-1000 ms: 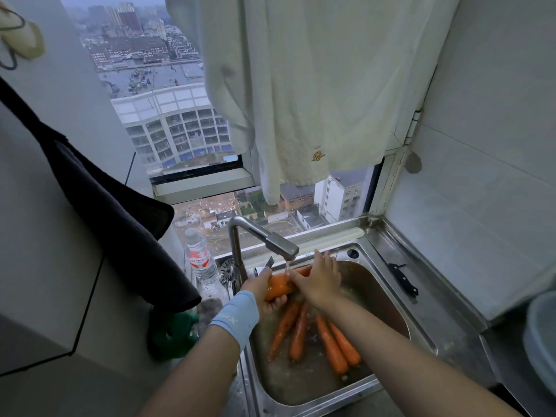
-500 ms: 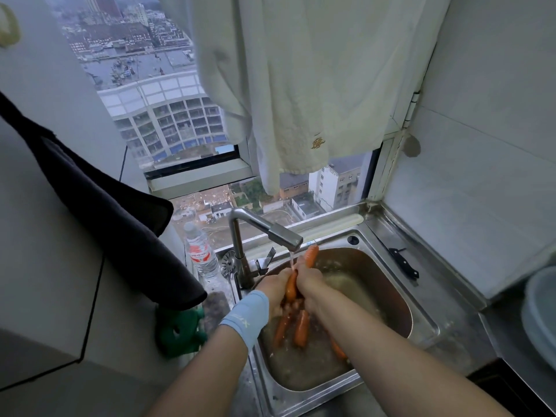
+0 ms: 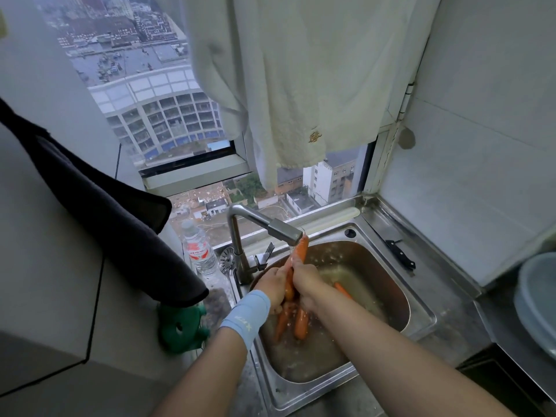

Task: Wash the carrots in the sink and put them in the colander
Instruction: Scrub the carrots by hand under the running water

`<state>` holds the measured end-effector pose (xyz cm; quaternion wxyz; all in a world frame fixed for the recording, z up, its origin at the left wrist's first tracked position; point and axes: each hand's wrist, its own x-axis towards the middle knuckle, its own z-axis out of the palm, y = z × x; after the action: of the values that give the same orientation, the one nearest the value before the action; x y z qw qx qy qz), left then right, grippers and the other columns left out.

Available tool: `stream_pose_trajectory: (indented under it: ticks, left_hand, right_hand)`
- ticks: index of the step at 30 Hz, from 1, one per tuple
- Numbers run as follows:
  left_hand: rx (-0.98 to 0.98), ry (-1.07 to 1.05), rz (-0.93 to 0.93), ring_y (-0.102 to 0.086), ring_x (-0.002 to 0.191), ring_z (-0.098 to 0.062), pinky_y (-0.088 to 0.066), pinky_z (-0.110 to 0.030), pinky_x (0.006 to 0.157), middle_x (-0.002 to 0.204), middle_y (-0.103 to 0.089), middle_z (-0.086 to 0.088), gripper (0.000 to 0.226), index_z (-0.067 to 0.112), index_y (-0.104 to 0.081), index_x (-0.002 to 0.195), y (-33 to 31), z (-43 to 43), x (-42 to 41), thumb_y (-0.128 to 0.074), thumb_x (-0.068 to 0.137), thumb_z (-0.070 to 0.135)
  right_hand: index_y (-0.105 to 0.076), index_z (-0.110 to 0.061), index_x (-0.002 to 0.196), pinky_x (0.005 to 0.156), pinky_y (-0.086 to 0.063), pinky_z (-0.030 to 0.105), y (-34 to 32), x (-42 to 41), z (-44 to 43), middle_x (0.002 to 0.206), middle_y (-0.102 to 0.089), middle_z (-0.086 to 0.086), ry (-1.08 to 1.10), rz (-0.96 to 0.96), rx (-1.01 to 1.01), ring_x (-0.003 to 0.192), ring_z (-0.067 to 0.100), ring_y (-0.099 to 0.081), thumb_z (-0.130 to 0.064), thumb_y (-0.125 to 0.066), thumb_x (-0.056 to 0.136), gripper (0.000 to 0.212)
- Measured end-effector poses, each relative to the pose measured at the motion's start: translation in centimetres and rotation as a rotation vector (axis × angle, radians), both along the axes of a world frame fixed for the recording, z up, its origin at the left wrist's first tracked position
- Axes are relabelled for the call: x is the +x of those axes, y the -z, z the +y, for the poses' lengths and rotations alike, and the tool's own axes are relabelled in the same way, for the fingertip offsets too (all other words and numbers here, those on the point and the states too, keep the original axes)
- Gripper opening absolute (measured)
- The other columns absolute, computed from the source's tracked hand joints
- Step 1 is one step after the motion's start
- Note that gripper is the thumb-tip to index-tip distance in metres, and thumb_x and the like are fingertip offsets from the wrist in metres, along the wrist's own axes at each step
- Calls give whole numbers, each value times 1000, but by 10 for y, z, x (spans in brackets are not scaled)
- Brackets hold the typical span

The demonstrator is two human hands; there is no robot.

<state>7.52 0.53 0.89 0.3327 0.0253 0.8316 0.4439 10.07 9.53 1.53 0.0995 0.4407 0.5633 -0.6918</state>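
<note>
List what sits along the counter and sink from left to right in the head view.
Green object → water bottle → faucet → carrot held under the spout → black-handled knife → grey-blue basin.

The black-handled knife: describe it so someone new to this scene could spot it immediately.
Start at the stainless steel sink below the window, then look to the steel ledge along its right side, by the tiled wall. The black-handled knife lies flat there, alone, the only dark slender object on that ledge.
</note>
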Motion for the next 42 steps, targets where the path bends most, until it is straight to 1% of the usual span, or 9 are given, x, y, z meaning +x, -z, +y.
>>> stream_pose_trajectory:
  ticks: [5,11,16,19,26,32,36,39,42]
  left_hand:
    - [107,-100,-217,-70,84,-31,-60,-41,83,99,-71,-10,27,46,-58,113,-3,-7,8,-34,103,54]
    - [238,-210,-357,-64,76,-24,-53,-24,49,94,-63,-13,23,36,-50,127,-20,-2,13,-40,107,40]
    - [280,-255,-406,-66,87,-28,-61,-40,75,101,-65,-15,28,43,-51,132,-25,5,14,-47,105,38]
    - [264,-310,-356,-61,93,-28,-56,-51,93,103,-60,-11,21,38,-50,126,-29,8,12,-41,108,32]
    - [188,-207,-235,-65,101,-30,-59,-42,85,112,-64,-7,35,41,-52,134,-24,10,6,-51,100,50]
    - [160,-121,-191,-65,105,-31,-57,-51,93,116,-65,-9,33,41,-50,137,-29,8,8,-47,104,39]
    - [103,-108,-42,-66,97,-25,-59,-37,79,120,-66,-6,38,40,-48,143,-23,12,13,-38,106,41]
    - [34,-114,129,-60,114,-24,-47,-38,103,133,-63,-3,41,37,-53,139,-19,14,17,-30,107,43]
    - [-18,-102,130,-61,112,-26,-46,-39,105,129,-65,-7,41,37,-60,133,-21,11,14,-31,106,46]
  right_hand:
    - [-49,7,136,114,-40,56,-2,17,14,129,-59,21,36,139,-358,131,41,-53,-6,-41,108,32]
    - [-59,-8,124,96,-57,50,10,13,14,107,-71,15,-167,102,-17,100,31,-70,-37,-48,107,36]
    - [-66,-7,120,99,-54,50,11,4,14,104,-72,16,-194,75,136,99,32,-69,-51,-30,108,59]
    - [-63,-9,125,102,-52,53,10,8,15,109,-71,19,-191,32,10,105,35,-68,-47,-26,110,55]
    - [-61,-16,134,102,-50,59,0,9,25,125,-67,20,-87,74,-241,111,39,-64,-43,-42,107,42]
    - [-58,-18,131,79,-60,52,0,8,20,117,-68,19,-108,48,-203,100,39,-67,-52,-46,105,44]
    - [-56,-15,141,102,-52,54,2,4,14,123,-66,18,-138,31,-98,111,38,-63,-54,-41,105,56]
    - [-59,-12,139,104,-51,48,-3,1,18,118,-66,15,-168,37,-38,110,34,-63,-52,-41,106,55]
    - [-61,-8,131,103,-51,47,-9,-1,21,119,-66,17,-174,33,9,104,32,-63,-56,-34,107,61]
